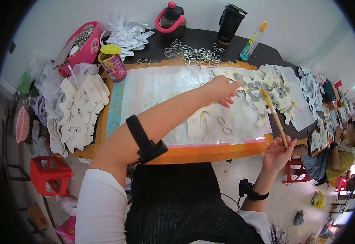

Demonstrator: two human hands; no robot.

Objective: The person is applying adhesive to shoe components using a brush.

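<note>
Your right hand (280, 153) holds the thin handle of a brush (275, 116) between your thumb and fingers. The brush leans up and to the left, with its tip beside the cream pieces with gray spots (284, 106) at the right side of the table.

Your left hand (221, 89) is stretched over those pieces. Its pointing finger sticks out and the others are bent; I cannot tell if they hold anything. A plain cream piece (194, 126) and two loose metal rings (227, 131) lie on the white sheet (157, 101) near you.

Now look at the things that hold stuff. The pink tub (84, 55) at the back left has lots of little silver metal bits in it. Next to it is a jar (115, 70) with a yellow lid on top; I cannot tell what is in it. At the back stand a dark jug (174, 30) with a pink handle and a black cup (229, 26) with its lid on. I cannot see inside that cup. The clear bottle (252, 44) with an orange top has blue-green liquid in it.
</note>
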